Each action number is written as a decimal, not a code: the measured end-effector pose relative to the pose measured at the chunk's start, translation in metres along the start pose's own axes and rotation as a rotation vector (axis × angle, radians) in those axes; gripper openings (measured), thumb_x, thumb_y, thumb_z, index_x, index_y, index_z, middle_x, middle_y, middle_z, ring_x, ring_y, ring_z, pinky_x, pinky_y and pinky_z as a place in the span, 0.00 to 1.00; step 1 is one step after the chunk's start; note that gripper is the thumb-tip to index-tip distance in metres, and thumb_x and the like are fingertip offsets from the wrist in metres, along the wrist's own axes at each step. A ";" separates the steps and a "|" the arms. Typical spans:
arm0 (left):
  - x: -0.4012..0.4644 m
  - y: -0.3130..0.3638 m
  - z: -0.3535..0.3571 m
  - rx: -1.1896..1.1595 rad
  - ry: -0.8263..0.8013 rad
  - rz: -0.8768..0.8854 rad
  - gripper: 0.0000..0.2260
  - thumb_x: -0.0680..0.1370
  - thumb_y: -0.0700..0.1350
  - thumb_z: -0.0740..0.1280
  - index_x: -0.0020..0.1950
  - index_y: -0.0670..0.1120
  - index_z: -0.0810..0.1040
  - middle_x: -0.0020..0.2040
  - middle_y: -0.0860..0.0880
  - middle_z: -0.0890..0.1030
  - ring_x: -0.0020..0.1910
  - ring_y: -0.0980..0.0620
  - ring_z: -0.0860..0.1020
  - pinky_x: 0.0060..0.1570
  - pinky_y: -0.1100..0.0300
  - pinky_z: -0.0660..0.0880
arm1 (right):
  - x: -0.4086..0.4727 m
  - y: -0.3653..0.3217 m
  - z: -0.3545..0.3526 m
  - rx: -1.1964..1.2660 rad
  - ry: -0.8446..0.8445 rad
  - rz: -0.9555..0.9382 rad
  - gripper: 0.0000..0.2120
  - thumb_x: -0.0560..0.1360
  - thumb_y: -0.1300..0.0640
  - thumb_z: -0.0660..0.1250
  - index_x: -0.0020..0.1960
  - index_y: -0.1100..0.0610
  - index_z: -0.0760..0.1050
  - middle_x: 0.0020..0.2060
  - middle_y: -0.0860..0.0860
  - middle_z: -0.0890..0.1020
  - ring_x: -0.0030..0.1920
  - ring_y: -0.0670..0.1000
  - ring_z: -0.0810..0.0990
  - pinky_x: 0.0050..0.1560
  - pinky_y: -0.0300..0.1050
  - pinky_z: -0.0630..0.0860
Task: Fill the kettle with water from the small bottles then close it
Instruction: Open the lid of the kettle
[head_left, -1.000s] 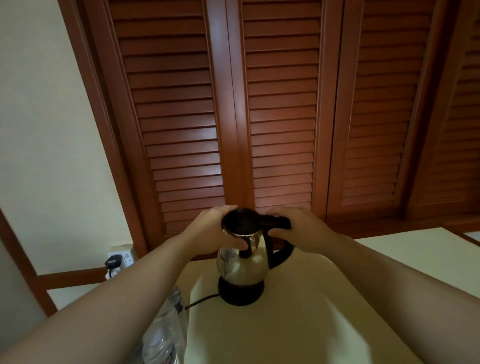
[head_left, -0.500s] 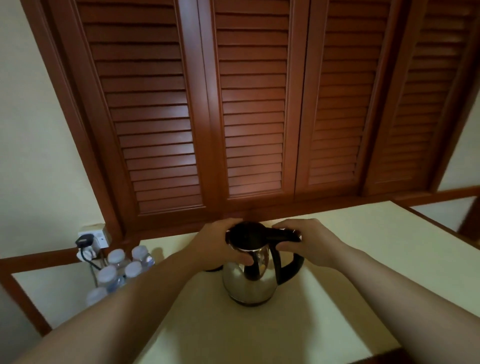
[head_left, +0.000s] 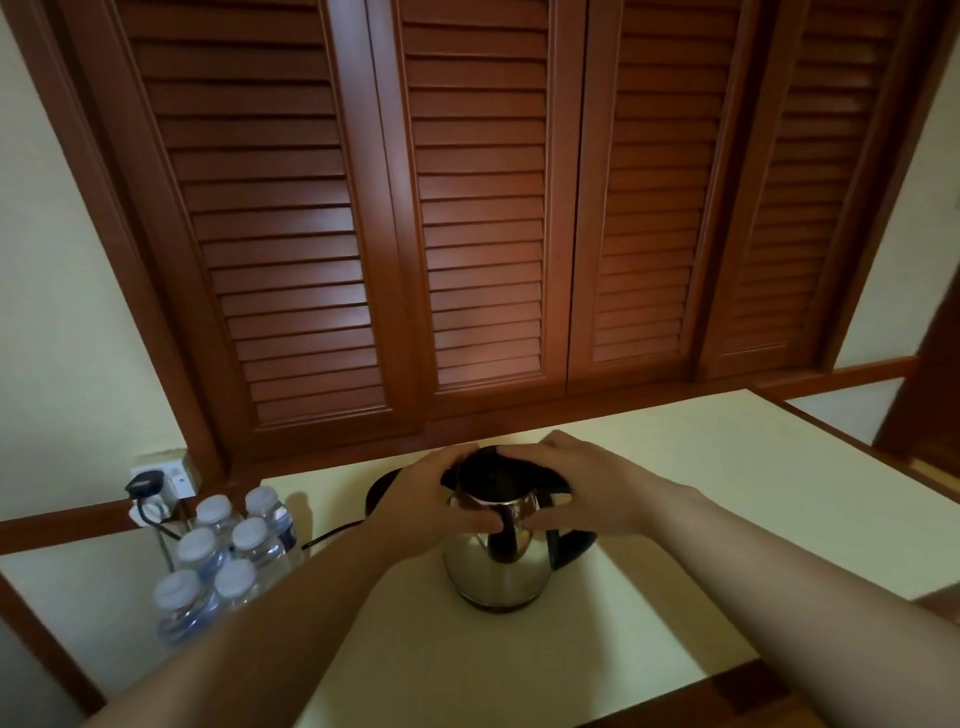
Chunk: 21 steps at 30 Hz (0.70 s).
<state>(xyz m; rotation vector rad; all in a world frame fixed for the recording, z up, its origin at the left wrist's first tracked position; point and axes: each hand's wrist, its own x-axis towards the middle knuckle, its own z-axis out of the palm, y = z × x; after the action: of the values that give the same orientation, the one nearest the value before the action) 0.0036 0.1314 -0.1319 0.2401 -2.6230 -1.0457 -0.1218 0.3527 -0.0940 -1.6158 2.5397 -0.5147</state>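
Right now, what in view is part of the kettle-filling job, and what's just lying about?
Part of the job:
kettle, steel, lid on
small bottles, six capped, left of the kettle
left hand and right hand, both on the kettle's top

Lying about:
kettle base, behind the kettle, kettle off it
wall socket with plug
louvred doors

No text, brand, number or sign can be read anywhere in the view. Dark bands that may be labels are seen on the small bottles (head_left: 224, 558) standing at the left of the desk (head_left: 675, 519), but they are too blurred for any word to be made out. No marking is made out on the steel body of the kettle (head_left: 501, 564), and none on the wall socket (head_left: 163, 475) or the plug (head_left: 143, 484) seated in it.
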 end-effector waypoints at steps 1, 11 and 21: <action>0.000 -0.001 0.000 -0.009 0.001 -0.011 0.38 0.64 0.53 0.84 0.71 0.60 0.74 0.60 0.65 0.80 0.61 0.61 0.78 0.65 0.55 0.78 | 0.005 -0.006 0.001 -0.057 -0.035 -0.025 0.39 0.75 0.41 0.73 0.77 0.28 0.53 0.64 0.45 0.70 0.61 0.48 0.74 0.62 0.44 0.76; 0.002 -0.009 0.003 -0.081 0.003 -0.020 0.37 0.63 0.53 0.85 0.70 0.58 0.76 0.59 0.61 0.83 0.59 0.61 0.80 0.62 0.57 0.78 | 0.013 -0.012 0.009 -0.090 0.039 -0.067 0.38 0.72 0.43 0.78 0.76 0.35 0.62 0.69 0.47 0.65 0.63 0.53 0.76 0.64 0.45 0.77; 0.007 -0.004 0.014 -0.086 0.034 0.039 0.33 0.60 0.61 0.82 0.64 0.62 0.80 0.55 0.64 0.84 0.56 0.62 0.81 0.59 0.55 0.79 | -0.011 0.002 0.013 0.075 0.351 0.009 0.45 0.67 0.46 0.83 0.77 0.41 0.63 0.70 0.41 0.70 0.64 0.47 0.76 0.62 0.45 0.79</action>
<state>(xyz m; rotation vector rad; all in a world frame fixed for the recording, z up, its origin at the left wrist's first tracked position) -0.0071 0.1354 -0.1430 0.1853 -2.5351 -1.1284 -0.1151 0.3598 -0.1078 -1.6093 2.7225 -0.9568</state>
